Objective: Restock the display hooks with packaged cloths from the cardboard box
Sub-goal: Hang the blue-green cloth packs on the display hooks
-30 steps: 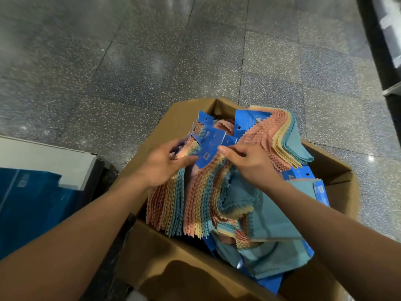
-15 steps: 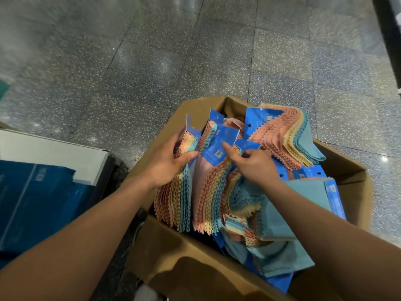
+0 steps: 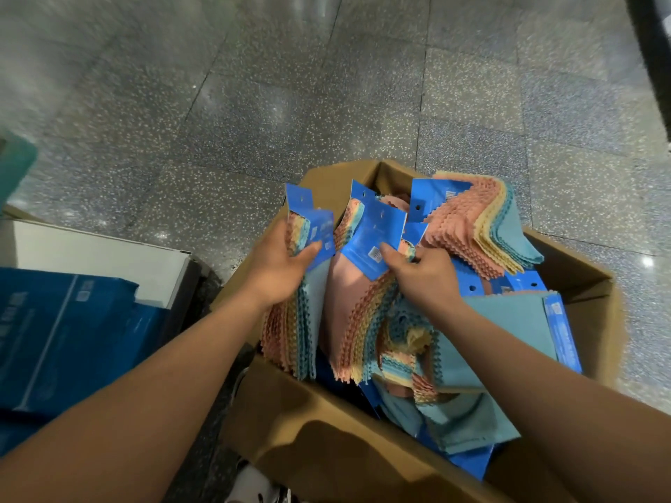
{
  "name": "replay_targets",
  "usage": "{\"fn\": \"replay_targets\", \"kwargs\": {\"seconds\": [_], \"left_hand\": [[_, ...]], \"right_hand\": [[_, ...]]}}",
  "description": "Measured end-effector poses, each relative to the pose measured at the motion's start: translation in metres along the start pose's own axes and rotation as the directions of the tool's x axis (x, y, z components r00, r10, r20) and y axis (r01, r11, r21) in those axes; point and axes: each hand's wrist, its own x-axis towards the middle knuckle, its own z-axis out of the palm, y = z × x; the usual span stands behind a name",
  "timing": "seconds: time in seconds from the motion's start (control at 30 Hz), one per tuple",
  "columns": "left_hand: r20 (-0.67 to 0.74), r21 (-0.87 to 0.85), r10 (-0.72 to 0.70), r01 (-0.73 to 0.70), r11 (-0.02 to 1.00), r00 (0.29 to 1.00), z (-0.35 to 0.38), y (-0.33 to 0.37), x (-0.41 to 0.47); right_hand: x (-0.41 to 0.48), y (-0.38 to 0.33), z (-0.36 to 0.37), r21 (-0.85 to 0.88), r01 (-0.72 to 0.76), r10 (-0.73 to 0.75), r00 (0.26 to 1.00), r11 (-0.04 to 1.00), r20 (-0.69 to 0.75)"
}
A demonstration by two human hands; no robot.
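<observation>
An open brown cardboard box (image 3: 584, 285) stands on the speckled grey tiled floor (image 3: 326, 103). It is filled with packaged cloths (pink, yellow and teal layers with zigzag edges, each under a blue card header). The left grip (image 3: 279, 270) grasps one bundle of packaged cloths (image 3: 301, 332) at the box's left side. Its thumb lies across the bundle's blue card header (image 3: 319, 230), and the cloths hang down into the box. The right grip (image 3: 425, 281) pinches the lower edge of a second blue header card (image 3: 374, 234) near the box's middle, thumb on the front, with striped cloths fanned out below it. More heaped cloth packs (image 3: 483, 230) lie toward the far right corner. A blue and white carton (image 3: 72, 321) sits left of the box.
</observation>
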Motion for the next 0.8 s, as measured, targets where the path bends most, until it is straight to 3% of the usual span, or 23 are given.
{"fn": "replay_targets", "kwargs": {"seconds": [0.37, 0.5, 0.8], "left_hand": [[-0.201, -0.256, 0.028, -0.080, 0.963, 0.979, -0.089, 0.082, -0.068], [-0.251, -0.269, 0.055, -0.124, 0.955, 0.966, -0.111, 0.124, -0.100], [-0.386, -0.276, 0.149, -0.268, 0.923, 0.910, -0.167, 0.229, -0.198]], "right_hand": [[-0.050, -0.073, -0.064, 0.311, 0.146, -0.161, 0.987, 0.939, 0.023], [-0.068, -0.106, -0.097, 0.409, 0.119, -0.148, 0.988, 0.905, 0.040], [-0.126, -0.188, -0.179, 0.528, 0.268, -0.321, 0.947, 0.806, 0.009]]}}
